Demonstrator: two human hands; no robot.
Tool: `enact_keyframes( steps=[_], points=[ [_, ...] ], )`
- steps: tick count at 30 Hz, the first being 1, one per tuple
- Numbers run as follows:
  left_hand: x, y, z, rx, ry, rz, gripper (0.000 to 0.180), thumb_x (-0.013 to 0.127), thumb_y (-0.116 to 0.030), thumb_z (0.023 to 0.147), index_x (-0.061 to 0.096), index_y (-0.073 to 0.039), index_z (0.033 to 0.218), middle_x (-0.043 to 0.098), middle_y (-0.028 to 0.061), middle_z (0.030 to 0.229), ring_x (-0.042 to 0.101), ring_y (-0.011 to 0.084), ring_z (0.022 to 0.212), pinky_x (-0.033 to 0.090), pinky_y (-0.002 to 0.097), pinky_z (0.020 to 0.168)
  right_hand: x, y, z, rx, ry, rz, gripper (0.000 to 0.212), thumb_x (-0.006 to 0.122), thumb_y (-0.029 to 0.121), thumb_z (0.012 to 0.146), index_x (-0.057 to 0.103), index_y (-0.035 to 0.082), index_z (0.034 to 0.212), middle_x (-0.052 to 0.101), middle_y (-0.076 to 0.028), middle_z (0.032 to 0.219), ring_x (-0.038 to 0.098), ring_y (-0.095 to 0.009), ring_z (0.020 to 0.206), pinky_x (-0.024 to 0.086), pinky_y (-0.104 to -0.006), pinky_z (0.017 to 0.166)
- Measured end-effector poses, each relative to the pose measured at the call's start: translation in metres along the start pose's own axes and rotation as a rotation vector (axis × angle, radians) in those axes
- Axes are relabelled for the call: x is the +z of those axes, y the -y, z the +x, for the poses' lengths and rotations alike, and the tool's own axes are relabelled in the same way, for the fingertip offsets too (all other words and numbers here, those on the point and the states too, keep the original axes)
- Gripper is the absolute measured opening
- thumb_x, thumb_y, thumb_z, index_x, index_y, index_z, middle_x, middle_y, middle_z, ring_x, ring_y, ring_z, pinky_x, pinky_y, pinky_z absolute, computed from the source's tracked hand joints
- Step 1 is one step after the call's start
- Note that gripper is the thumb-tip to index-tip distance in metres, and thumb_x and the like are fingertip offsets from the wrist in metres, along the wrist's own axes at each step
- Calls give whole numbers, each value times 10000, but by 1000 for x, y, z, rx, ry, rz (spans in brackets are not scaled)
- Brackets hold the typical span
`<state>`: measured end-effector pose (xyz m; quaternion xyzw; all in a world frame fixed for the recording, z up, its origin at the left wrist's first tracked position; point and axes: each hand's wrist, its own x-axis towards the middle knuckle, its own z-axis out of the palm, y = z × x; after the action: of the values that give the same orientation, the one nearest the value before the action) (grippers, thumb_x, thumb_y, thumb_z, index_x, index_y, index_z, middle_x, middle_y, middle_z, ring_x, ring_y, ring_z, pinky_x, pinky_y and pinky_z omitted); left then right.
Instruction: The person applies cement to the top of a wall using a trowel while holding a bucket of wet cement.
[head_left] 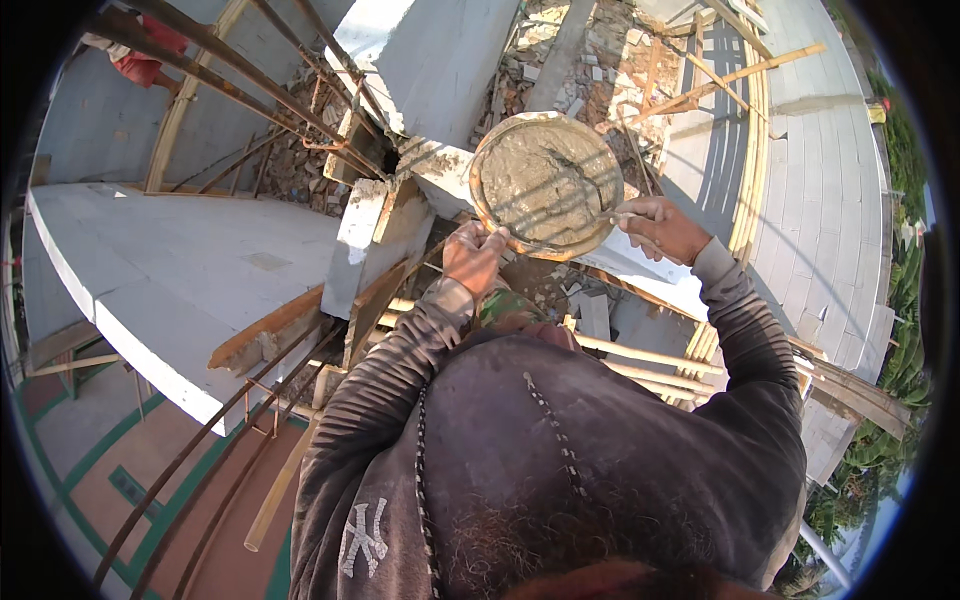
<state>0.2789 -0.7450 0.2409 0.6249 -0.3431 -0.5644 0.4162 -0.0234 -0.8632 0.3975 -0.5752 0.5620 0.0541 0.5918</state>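
Note:
A round bucket (478, 205), filled almost to its rim with wet grey mortar (545, 180), is in front of me at the top of a block wall. My left hand (474, 258) is closed on the near-left rim, its thumb over the edge. At the right rim, my right hand (662, 230) is closed in a pinch around a small greyish piece at the mortar's edge; its kind is hidden by the fingers. A groove runs through the mortar near that hand. Both hands look smeared with dried mortar.
Rusty rebar rods (250, 85) rise at the upper left, and more bars curve at the lower left. A broad pale block wall (200, 270) lies left. Rubble (640, 85) fills the space beyond the bucket. Wooden poles (750, 160) stand right. Another person's leg (145, 68) shows far left.

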Motion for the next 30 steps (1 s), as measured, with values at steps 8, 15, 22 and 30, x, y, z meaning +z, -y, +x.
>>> enact_keyframes(
  steps=[8,15,22,30],
  points=[
    [-2,-37,-12,-120,-2,18,248,706,-249,936,675,-9,885,593,11,671,498,101,600,427,324,549,11,61,-30,22,-53,-45,465,652,328,976,619,13,1318,615,-30,790,563,-84,589,474,-252,497],
    [-1,-26,-14,-123,21,-76,254,673,-249,980,691,4,974,597,-18,710,470,65,609,389,297,518,15,168,31,-292,258,-352,290,619,137,945,608,-21,1189,647,-55,848,638,-135,647,534,-299,543],
    [9,-26,-16,-120,-30,-98,204,686,-209,965,685,-5,976,575,-47,671,436,59,575,365,309,500,102,274,197,-4,462,-745,295,604,254,968,680,-22,1037,678,-118,750,656,-197,590,567,-338,547],
    [8,13,0,56,-23,119,264,683,-269,947,694,-6,962,630,52,668,524,152,565,437,356,544,36,217,85,-313,439,-287,378,615,267,990,615,15,1273,694,-88,902,668,-141,672,557,-284,564]
  ],
)
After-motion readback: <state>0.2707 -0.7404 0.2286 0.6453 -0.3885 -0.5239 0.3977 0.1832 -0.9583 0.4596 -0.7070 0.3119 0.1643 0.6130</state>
